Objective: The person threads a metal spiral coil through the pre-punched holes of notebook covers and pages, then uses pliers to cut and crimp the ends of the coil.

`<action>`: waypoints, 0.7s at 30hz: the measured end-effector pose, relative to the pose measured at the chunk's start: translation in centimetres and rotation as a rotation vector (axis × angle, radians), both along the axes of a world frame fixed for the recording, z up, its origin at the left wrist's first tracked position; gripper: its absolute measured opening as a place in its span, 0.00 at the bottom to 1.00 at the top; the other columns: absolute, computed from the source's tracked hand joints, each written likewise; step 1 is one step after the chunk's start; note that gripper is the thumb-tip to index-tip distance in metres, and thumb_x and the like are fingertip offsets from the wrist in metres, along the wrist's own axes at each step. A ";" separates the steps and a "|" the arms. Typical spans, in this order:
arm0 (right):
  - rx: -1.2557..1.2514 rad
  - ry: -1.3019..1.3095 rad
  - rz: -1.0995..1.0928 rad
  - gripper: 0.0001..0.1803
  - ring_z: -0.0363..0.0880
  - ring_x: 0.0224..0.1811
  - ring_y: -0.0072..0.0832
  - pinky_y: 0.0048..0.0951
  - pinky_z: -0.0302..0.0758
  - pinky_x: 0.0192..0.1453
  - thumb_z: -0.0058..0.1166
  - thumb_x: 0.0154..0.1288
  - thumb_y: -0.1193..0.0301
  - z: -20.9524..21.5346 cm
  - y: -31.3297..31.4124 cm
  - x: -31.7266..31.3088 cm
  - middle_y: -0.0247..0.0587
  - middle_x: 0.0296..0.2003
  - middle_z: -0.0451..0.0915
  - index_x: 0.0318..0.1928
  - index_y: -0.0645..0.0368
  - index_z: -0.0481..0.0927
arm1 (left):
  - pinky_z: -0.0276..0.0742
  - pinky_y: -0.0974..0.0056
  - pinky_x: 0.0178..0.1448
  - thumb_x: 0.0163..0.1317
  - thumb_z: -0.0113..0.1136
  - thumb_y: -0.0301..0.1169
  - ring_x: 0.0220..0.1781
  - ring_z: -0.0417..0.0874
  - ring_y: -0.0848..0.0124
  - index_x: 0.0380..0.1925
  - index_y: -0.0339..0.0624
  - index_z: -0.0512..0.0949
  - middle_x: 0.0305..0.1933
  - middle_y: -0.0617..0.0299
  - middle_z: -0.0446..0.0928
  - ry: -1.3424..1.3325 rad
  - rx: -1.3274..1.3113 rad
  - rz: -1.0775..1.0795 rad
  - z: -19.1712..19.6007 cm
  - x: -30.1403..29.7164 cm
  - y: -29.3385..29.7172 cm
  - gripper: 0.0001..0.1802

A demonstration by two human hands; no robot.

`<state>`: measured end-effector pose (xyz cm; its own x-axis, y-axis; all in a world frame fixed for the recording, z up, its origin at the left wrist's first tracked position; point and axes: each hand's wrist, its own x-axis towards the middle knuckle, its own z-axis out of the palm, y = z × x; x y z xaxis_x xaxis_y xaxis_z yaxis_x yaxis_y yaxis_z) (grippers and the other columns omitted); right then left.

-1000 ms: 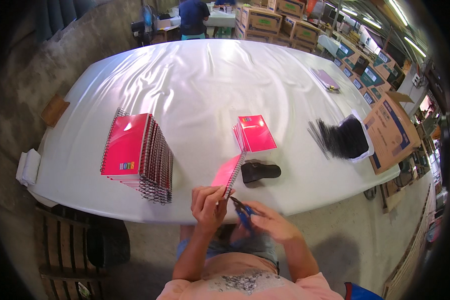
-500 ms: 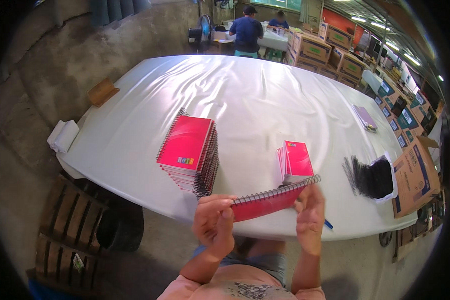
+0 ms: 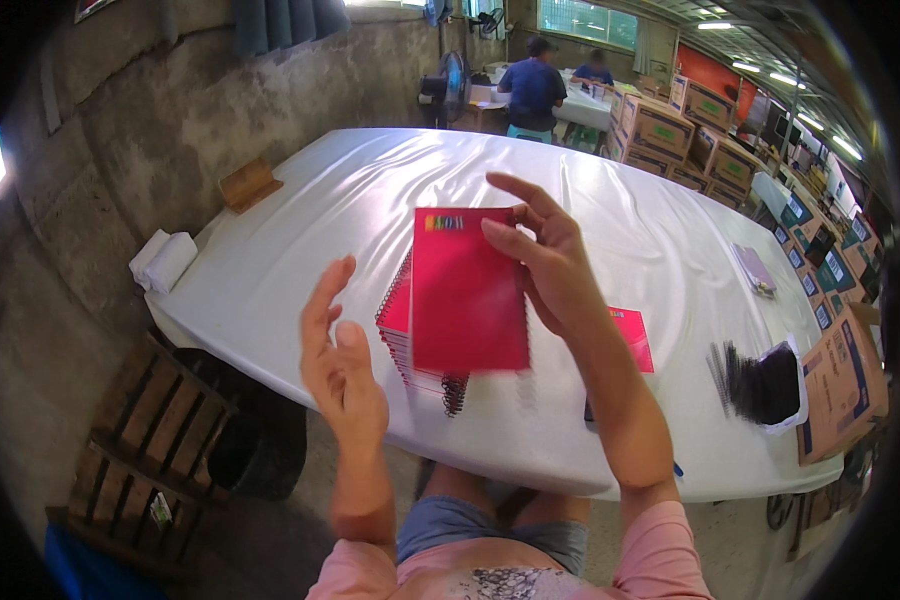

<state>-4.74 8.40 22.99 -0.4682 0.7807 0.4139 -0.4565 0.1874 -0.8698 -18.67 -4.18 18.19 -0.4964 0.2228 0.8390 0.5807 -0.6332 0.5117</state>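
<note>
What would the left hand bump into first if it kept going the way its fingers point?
Probably the red spiral notebook that the right hand holds up; the left hand is open just beside it, though depth is unclear.

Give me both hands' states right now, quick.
Left hand: open, fingers spread, holding nothing, beside the stack of red spiral notebooks.
Right hand: gripping one red spiral notebook by its right edge.

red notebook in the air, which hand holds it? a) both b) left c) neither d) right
d: the right hand pinches the notebook at its top right edge, while the left hand is open beside it, apart from the cover.
</note>
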 end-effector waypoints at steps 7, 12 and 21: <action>0.136 -0.284 -0.358 0.17 0.79 0.33 0.25 0.25 0.76 0.37 0.63 0.55 0.70 -6.4 5.4 -3.5 0.40 0.34 0.78 0.45 0.65 0.79 | 0.60 0.63 0.66 0.72 0.41 0.43 0.63 0.68 0.63 0.60 0.33 0.66 0.63 0.49 0.66 -0.234 -0.328 -0.224 -6.3 -0.6 3.3 0.26; 0.456 -0.755 -0.602 0.13 0.79 0.36 0.35 0.34 0.75 0.44 0.58 0.59 0.63 -5.7 4.3 -3.7 0.45 0.39 0.77 0.38 0.59 0.78 | 0.60 0.62 0.67 0.73 0.39 0.39 0.63 0.68 0.65 0.60 0.35 0.66 0.62 0.53 0.68 -0.156 -0.377 -0.123 -7.8 -0.8 3.5 0.23; 0.506 -0.599 -0.643 0.18 0.66 0.57 0.45 0.41 0.65 0.60 0.54 0.62 0.59 -8.2 5.7 -1.7 0.47 0.47 0.70 0.50 0.52 0.74 | 0.59 0.62 0.68 0.72 0.43 0.38 0.65 0.67 0.65 0.61 0.36 0.65 0.64 0.54 0.66 -0.255 -0.289 -0.157 -8.1 -0.3 4.1 0.23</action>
